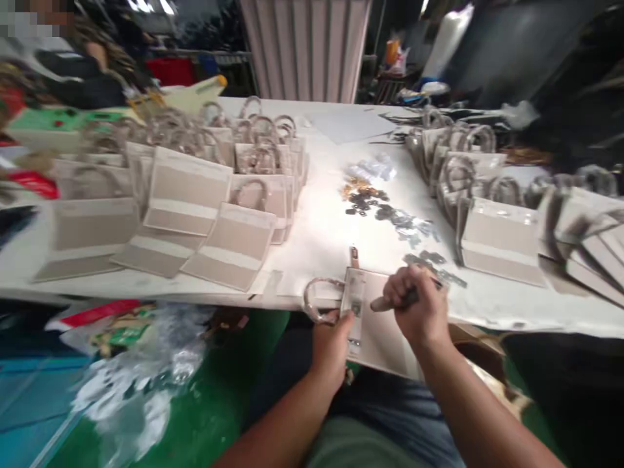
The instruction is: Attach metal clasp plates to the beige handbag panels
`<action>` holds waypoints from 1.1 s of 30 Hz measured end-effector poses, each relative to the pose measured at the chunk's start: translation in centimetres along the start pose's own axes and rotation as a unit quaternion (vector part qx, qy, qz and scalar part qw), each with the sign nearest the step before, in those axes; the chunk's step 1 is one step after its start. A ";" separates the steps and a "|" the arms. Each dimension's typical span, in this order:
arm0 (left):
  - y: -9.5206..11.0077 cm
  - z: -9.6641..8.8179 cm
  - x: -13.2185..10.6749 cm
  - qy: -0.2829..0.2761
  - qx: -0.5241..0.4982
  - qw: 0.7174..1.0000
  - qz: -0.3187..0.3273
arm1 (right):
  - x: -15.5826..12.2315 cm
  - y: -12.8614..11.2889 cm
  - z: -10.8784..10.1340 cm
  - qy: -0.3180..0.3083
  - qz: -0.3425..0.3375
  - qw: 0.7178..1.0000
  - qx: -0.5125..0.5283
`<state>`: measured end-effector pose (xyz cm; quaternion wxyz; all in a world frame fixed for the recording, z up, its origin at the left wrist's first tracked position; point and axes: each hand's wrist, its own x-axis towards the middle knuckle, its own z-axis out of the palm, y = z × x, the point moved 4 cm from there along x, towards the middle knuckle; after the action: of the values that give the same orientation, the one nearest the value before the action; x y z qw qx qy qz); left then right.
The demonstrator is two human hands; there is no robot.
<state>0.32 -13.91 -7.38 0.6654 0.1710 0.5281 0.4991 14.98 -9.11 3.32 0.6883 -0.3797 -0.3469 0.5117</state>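
The left grip [332, 348] is closed on a beige canvas tote bag [385, 341] lying at its 2 o'clock, and the right grip [416, 309] clenches a dark-handled hand tool [385, 302] above it.

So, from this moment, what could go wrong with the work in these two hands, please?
The brown-handled hand tool in the right hand works close to the left hand, so a slip could jab it or scratch the beige canvas bag panel. The small dark metal fittings lie loose nearby and could be knocked off the white table.
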 end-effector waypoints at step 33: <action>1.5 0.0 -0.3 0.020 -0.011 0.999 0.042 | 2.4 2.9 9.7 -0.250 0.104 0.891 -0.363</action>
<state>-0.33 -13.50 -6.11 0.6349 0.1759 0.5280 0.5359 5.84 -4.57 5.59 0.3354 -0.4967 -0.6276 0.4969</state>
